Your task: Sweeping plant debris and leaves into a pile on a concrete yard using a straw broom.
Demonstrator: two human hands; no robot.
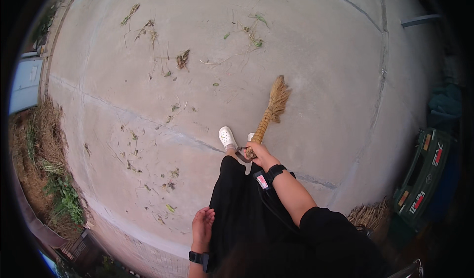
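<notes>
A short straw broom (265, 118) is clasped by the right grip (260, 154), the fingers being wrapped round the butt of its bound handle in front of the legs. Its bristles are pointed forward and slightly right over the concrete ground (326, 110); whether the ground is touched by them cannot be told. The left grip (202, 225) is released, its fingers loosely curled, and is held beside the left thigh. Black bands (276, 171) are worn on both wrists. A white clog (227, 137) is seen on the left foot, while its pair is mostly hidden by the broom. Farther ahead and to the left, the ground is strewn with wilted plant scraps (182, 59). Dry stalks (42, 142) and green plants (66, 201) are heaped along the left edge, and a straw bundle (370, 215) is seen at lower right
</notes>
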